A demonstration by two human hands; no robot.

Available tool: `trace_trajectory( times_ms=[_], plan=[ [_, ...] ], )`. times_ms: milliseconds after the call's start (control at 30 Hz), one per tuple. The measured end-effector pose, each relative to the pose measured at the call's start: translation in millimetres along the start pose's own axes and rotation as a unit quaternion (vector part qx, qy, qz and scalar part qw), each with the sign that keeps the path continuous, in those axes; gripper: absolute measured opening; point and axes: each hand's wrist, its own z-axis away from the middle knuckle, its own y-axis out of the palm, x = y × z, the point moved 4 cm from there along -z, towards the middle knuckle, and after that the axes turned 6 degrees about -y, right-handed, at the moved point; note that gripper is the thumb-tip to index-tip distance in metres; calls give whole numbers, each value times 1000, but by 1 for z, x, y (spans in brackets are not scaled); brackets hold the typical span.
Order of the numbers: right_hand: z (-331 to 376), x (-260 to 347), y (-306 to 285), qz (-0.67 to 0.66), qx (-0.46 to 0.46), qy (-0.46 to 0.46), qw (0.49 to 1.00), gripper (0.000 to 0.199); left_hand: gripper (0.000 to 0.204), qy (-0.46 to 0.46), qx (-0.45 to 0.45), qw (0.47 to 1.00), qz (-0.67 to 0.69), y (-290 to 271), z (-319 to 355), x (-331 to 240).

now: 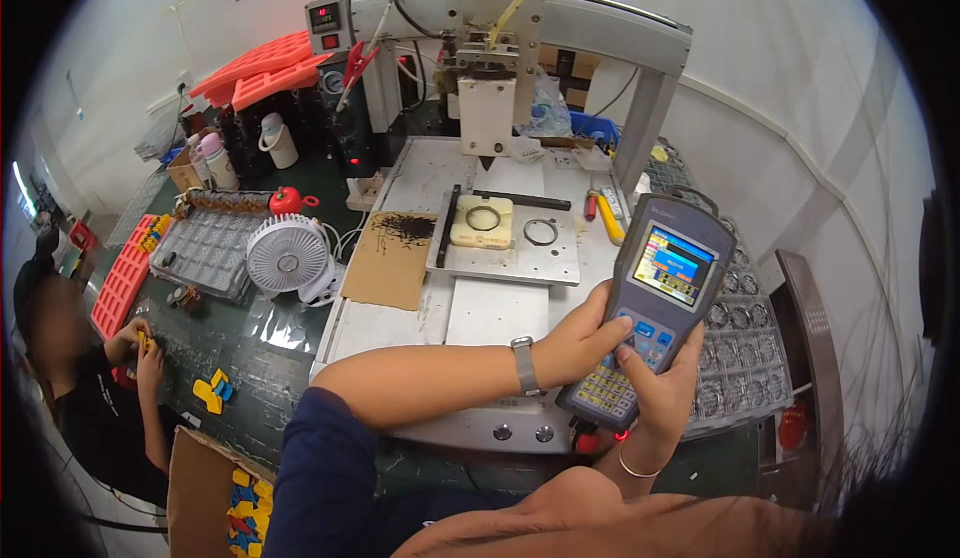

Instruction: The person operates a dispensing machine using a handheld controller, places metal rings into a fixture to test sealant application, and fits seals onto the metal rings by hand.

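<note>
A grey handheld controller (664, 258) with a lit colour screen and a keypad is tilted in front of me at the right. My left hand (582, 346), with a grey watch band at its wrist, grips the controller's left side, thumb on the keys. From below, my right hand (664, 386) closes round the lower right side, its thumb also over the keypad. Beyond them stands a gantry machine, its nozzle head (487, 118) above a metal fixture plate (505, 263). On that plate lie a cream square block (482, 222) with a dark ring and a second ring (541, 232).
Left of the machine are a white fan (287, 256), clear trays (205, 250) and stained cardboard (385, 283). Trays of rings (738, 363) stand at the right. A co-worker (105, 398) handles a small yellow piece. A box of coloured parts (200, 483) sits low left.
</note>
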Motion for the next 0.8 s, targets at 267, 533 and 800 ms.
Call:
trace_trajectory(
  times_ms=[267,533,800],
  plan=[
    [1,1,-1,29,-18,21,999,77,52,26,7,1000,-7,0,-1,2],
    [4,0,-2,34,-28,35,998,81,48,34,-8,999,-16,1,-1,3],
    [4,2,-1,31,-40,36,998,78,50,26,-18,999,-22,1,0,0]
  ],
)
